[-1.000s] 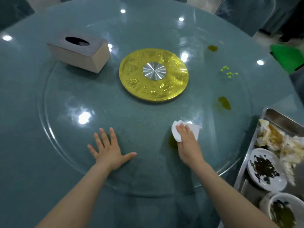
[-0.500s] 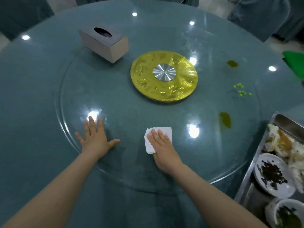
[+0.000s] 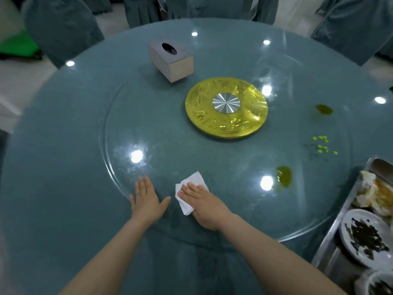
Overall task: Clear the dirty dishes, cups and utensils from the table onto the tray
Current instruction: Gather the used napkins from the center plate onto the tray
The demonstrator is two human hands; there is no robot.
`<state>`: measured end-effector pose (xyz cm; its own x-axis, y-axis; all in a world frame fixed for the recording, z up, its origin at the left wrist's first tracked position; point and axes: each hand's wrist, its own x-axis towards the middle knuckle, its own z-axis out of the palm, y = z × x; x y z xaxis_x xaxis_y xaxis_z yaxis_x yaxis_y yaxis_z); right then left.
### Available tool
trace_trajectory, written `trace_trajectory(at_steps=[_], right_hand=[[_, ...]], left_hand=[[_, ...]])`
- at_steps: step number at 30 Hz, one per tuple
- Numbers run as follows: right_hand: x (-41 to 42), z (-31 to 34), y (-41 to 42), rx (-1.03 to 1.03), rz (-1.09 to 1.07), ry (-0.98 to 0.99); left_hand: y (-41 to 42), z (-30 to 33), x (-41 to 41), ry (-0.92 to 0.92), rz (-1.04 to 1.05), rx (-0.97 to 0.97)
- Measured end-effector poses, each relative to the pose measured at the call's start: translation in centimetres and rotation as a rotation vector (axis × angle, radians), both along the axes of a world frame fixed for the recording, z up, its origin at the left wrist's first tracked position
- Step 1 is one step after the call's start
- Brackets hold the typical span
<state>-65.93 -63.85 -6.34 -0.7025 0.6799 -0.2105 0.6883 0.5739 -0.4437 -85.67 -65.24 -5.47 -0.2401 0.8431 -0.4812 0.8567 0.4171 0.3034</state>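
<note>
Dishes look cleared onto the steel tray (image 3: pixel 331 228), right of the round glass turntable (image 3: pixel 119 167); wiping stage, I judge. My right hand (image 3: pixel 204 204), fingers flat, presses a white tissue (image 3: pixel 190 191) at its near edge; left hand (image 3: pixel 146 199) rests open beside. Next: the olive-green spill (image 3: pixel 284 176) further right.

One head-worn camera looks steeply down and forward, close above the round table (image 3: pixel 63 145).
</note>
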Motion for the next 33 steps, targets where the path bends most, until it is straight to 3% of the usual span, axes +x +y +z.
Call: trace_trajectory(at_steps=[8, 13, 20, 22, 27, 33], right_hand=[[3.3, -0.4, 0.4, 0.021, 0.02, 0.018], [7.5, -0.1, 4.4, 0.019, -0.251, -0.032], [2.0, -1.0, 4.6, 0.035, -0.45, -0.021], [0.3, -0.8, 4.7, 0.032, -0.38, -0.021], [-4.8, -0.1, 2.3, -0.012, 0.026, 0.012], [-2.7, 0.9, 2.7, 0.041, 0.136, -0.041]], left_hand=[[-0.3, -1.4, 2.6, -0.075, 0.076, -0.113], [0.0, -1.8, 2.0, -0.086, 0.015, -0.184], [2.2, -1.6, -1.6, 0.014, -0.055, -0.197], [3.2, -1.4, -3.5, 0.054, -0.079, -0.17], [5.8, -0.7, -8.5, 0.122, -0.099, -0.03], [4.9, -0.9, -9.2, 0.107, 0.075, 0.257]])
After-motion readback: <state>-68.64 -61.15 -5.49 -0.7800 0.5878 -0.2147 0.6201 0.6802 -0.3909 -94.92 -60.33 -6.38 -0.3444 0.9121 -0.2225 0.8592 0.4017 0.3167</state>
